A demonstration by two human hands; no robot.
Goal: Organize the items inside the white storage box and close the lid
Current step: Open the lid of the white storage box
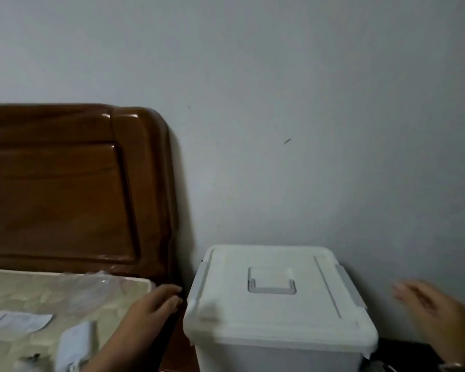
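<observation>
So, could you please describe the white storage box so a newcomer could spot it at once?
Start at the brown wooden headboard. Just right of it, by the wall, stands the white storage box; its grey side latches set it apart.

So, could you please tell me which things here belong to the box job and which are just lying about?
For the job: white storage box, its lid already on, left hand and right hand on either side of it.
Lying about: paper slip, pale pouch and clear plastic bag on the mattress; wooden headboard.
</observation>
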